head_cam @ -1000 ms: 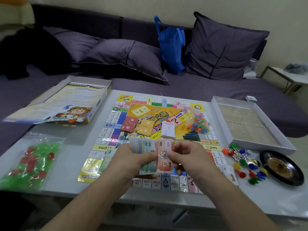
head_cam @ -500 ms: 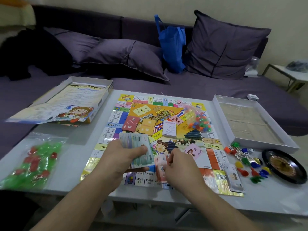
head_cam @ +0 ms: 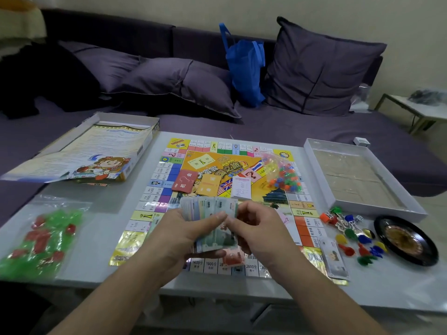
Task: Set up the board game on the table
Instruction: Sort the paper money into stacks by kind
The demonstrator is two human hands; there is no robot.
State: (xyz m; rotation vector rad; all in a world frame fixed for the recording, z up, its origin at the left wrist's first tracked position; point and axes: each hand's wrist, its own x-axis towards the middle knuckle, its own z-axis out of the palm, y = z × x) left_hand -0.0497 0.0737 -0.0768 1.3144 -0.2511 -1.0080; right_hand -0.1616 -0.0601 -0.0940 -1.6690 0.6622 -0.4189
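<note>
pastel paper money (head_cam: 210, 213) fanned in left hand (head_cam: 186, 230), right hand (head_cam: 256, 228) pinching.

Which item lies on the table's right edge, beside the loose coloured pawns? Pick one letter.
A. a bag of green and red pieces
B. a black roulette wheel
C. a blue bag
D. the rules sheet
B: the black roulette wheel sits right of the coloured pawns, near the white box tray.
</note>
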